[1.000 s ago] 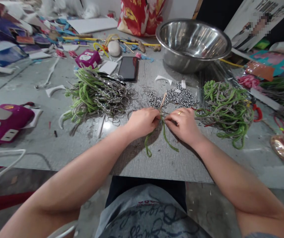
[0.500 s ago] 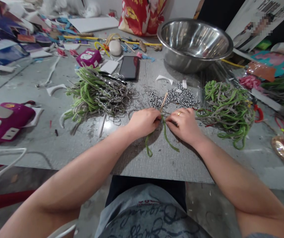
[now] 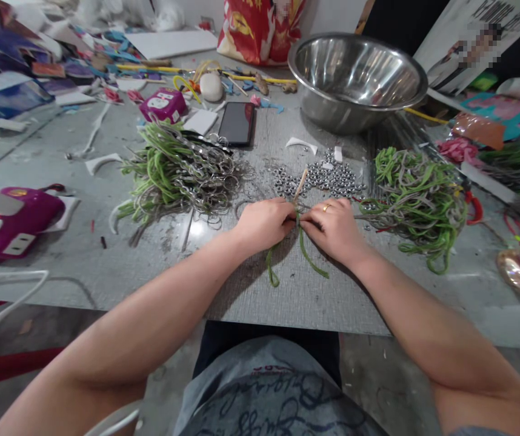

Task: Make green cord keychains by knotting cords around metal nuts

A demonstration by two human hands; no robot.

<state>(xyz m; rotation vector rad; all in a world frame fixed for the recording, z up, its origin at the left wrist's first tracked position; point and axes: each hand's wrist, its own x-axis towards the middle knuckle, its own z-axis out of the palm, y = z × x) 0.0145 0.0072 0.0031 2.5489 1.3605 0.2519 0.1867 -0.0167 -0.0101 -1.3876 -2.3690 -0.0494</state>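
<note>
Both hands meet near the table's front, pinching a green cord whose loose end and a small loop hang toward me. My left hand has its fingers closed on the cord, the fingertips partly hidden. From the right, my right hand, with a ring on one finger, pinches the same cord. A thin wooden stick sticks up between the hands. Just beyond them lie many small silver beads. A bundle of green and grey cords with silver rings rests to the left, another cord bundle to the right.
A steel bowl stands behind the beads, beside a red bag. A phone lies further left, near a purple power socket. A second purple socket sits at the left. Paper scraps cover the far left.
My right hand has shifted slightly left, closer to my left hand. The cord end and loop hang almost as before.
</note>
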